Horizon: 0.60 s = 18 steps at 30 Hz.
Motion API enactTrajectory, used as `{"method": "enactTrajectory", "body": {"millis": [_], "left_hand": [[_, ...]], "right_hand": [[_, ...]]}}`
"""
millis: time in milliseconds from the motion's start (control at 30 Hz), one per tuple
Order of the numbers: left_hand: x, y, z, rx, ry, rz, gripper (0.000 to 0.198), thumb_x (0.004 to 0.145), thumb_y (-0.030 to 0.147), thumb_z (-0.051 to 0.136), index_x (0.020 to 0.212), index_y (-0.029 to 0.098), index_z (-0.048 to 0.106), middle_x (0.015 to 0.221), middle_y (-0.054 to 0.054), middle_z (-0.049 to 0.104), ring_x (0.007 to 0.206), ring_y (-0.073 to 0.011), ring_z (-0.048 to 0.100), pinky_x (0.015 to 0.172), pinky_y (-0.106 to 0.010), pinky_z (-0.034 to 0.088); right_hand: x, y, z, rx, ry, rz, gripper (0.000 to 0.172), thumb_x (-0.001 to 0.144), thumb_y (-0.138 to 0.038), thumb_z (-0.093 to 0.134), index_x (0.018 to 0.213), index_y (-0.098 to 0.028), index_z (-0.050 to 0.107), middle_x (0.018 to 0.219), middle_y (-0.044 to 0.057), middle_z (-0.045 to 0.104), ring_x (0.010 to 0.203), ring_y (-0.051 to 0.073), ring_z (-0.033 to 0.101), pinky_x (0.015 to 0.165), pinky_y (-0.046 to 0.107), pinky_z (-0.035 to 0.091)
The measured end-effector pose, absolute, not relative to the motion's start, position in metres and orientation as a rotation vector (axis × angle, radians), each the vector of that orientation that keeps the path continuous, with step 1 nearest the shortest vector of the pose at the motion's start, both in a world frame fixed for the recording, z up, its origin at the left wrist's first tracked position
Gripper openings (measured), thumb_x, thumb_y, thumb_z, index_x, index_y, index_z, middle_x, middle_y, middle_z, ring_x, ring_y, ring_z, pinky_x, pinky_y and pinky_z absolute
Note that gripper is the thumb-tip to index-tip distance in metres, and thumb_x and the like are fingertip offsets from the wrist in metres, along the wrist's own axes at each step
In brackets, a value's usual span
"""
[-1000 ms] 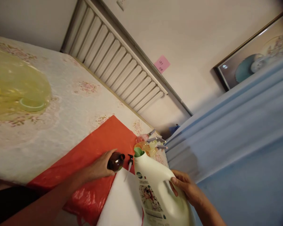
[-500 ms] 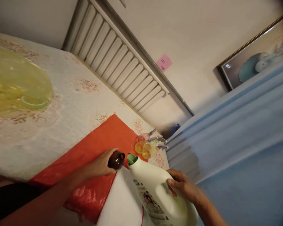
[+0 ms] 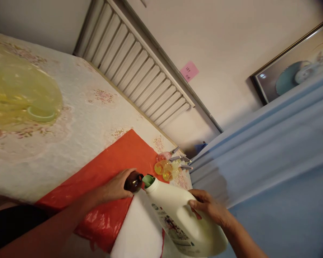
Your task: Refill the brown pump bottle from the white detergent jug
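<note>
My left hand (image 3: 121,184) is wrapped around a small dark brown bottle (image 3: 134,182), its open neck pointing right. My right hand (image 3: 208,207) grips the handle of a large pale green detergent jug (image 3: 174,211) with a printed label. The jug is tilted toward the bottle. Its green pouring spout (image 3: 149,181) sits right at the bottle's mouth; whether they touch, I cannot tell. No stream of liquid shows between them. Both are above a red plastic sheet (image 3: 118,154) and a white cloth (image 3: 136,222).
Several small spray bottles (image 3: 167,168) with pink and yellow liquid stand by the red sheet's far corner. A yellow-green plastic bag (image 3: 21,86) lies on the flowered tablecloth (image 3: 80,118) at left. Behind are a radiator (image 3: 140,68) and a blue curtain (image 3: 258,150).
The jug has tipped further and shifted left, bringing its spout closer to the brown bottle's neck. The left hand and bottle have barely moved.
</note>
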<state>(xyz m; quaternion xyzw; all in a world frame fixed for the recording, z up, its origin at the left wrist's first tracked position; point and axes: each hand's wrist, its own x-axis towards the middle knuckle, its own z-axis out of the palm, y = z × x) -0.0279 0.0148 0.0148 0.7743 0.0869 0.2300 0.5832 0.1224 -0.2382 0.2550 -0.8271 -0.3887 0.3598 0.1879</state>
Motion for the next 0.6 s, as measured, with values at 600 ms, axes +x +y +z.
{"method": "enactTrajectory", "body": {"millis": [600], "left_hand": [[-0.024,0.012,0.009,1.787,0.208,0.548,0.076,0.058,0.021,0.070,0.130,0.025,0.047,0.135,-0.007,0.057,0.128,-0.0321,0.051,0.106,-0.043,0.042]], "right_hand": [[0.121,-0.225,0.270,-2.415,-1.128,1.024,0.045,0.082,-0.058,0.064,0.081,-0.014,0.060,0.067,-0.001,0.055,0.050,0.009,0.048,0.049,0.022,0.035]]}}
